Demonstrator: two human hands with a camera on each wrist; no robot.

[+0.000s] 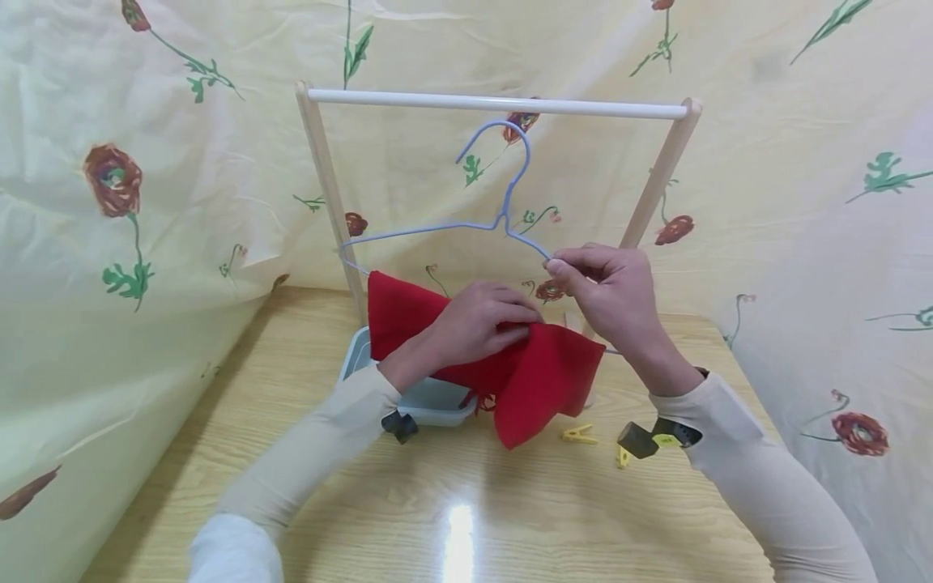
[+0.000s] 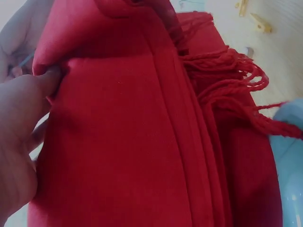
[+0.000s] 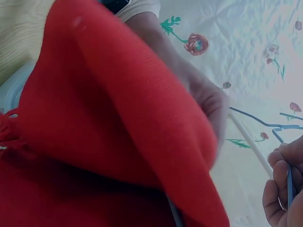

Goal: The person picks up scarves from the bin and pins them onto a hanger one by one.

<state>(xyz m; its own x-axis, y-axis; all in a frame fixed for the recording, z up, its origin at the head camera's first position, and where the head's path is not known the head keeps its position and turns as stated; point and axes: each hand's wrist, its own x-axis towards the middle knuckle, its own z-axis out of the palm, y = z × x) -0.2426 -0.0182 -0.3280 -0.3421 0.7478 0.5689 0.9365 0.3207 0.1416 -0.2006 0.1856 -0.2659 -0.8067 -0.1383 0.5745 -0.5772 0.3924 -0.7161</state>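
Note:
A red fringed scarf (image 1: pixel 547 380) is folded over the lower bar of a blue wire hanger (image 1: pixel 430 230) held up in front of the rack. My left hand (image 1: pixel 474 320) grips the scarf near its upper fold; its thumb presses into the cloth in the left wrist view, where red fringe (image 2: pixel 227 71) hangs at the side. With thumb and fingers, my right hand (image 1: pixel 615 295) pinches the hanger's right shoulder wire. The hanger's hook stands upright, just below the rack's rail and apart from it. In the right wrist view the scarf hides much of the left hand (image 3: pixel 208 101).
Behind the hanger stands a rack with a white rail (image 1: pixel 437 100) and wooden posts (image 1: pixel 659 174). A light blue basin (image 1: pixel 430 413) sits partly under the scarf. Yellow clothespins (image 1: pixel 579 435) lie on the wooden table (image 1: pixel 350 502) at right. Flowered cloth (image 1: pixel 219 146) surrounds the table.

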